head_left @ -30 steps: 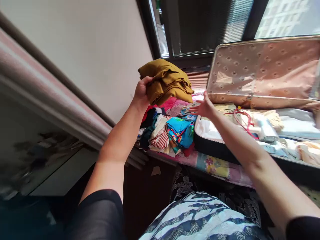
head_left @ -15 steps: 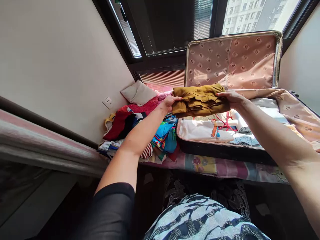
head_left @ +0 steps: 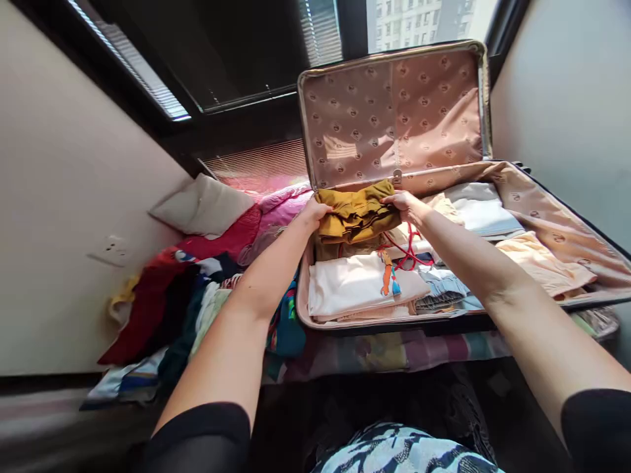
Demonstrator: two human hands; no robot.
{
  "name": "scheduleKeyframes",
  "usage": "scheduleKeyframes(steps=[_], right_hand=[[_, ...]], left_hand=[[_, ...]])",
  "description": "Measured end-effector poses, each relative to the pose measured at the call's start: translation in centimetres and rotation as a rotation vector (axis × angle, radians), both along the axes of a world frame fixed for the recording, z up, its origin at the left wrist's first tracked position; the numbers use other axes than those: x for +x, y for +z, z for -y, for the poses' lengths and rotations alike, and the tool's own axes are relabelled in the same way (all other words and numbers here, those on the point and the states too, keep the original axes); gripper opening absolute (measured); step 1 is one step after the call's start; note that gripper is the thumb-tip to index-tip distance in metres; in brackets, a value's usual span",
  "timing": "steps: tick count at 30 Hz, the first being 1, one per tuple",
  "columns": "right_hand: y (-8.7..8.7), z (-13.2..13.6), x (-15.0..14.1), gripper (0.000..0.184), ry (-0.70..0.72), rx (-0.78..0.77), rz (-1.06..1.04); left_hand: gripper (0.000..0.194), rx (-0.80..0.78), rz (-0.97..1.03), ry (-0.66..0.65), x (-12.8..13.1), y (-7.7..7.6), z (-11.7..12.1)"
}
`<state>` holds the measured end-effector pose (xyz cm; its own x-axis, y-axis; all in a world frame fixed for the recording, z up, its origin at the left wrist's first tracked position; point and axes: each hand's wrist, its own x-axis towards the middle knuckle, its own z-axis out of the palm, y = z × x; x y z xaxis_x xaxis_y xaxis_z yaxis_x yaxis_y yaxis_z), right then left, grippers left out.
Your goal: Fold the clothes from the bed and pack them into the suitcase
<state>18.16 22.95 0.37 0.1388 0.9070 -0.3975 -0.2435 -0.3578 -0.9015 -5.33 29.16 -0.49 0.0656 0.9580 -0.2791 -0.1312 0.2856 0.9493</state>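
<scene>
A folded mustard-yellow garment (head_left: pixel 355 211) is stretched between my two hands, over the back left corner of the open suitcase (head_left: pixel 394 323). My left hand (head_left: pixel 315 213) grips its left end, and my right hand (head_left: pixel 403 202) pinches its right end. Just in front of it, inside the case, lies a folded white garment (head_left: pixel 345 282) with an orange and blue figure on it. Red cords (head_left: pixel 409 249) and folded denim (head_left: pixel 440 289) sit beside that. What lies directly beneath the yellow garment is mostly hidden.
Folded white clothes (head_left: pixel 480 203) and a peach garment (head_left: pixel 542 263) fill the right side of the case. Its lid (head_left: pixel 394 118) stands up against the window. Left of the case are a heap of clothes (head_left: pixel 162 302) and a beige cushion (head_left: pixel 202 207) by the wall.
Both hands have lowered the yellow garment toward the suitcase's back left corner. The camera view has turned right, so the case appears further left and more of its inside shows.
</scene>
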Motion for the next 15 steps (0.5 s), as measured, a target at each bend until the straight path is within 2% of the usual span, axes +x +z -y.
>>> scheduleKeyframes(steps=[3,5,7,11,13,15], right_hand=[[0.1,-0.4,2.7,0.023,-0.049,-0.036,0.081],[1.0,-0.2,5.9,0.022,-0.060,-0.017,0.144],[2.3,0.6,10.0,0.020,-0.058,0.030,0.196],[4.3,3.2,18.4,0.022,-0.134,0.058,0.298],[4.3,4.7,21.8,0.020,-0.210,0.050,0.360],[3.5,5.8,24.5,0.017,-0.273,0.030,0.403]], left_hand=[[0.035,-0.010,-0.039,-0.011,1.7,-0.4,-0.3],[0.034,-0.025,0.018,-0.030,3.7,-0.1,-0.4],[0.032,-0.044,0.083,-0.075,6.7,0.4,-0.5],[0.029,-0.074,0.182,-0.244,15.6,0.7,-0.8],[0.028,-0.092,0.200,-0.304,20.6,0.2,-0.7],[0.026,-0.084,0.196,-0.339,25.1,-0.8,-0.5]])
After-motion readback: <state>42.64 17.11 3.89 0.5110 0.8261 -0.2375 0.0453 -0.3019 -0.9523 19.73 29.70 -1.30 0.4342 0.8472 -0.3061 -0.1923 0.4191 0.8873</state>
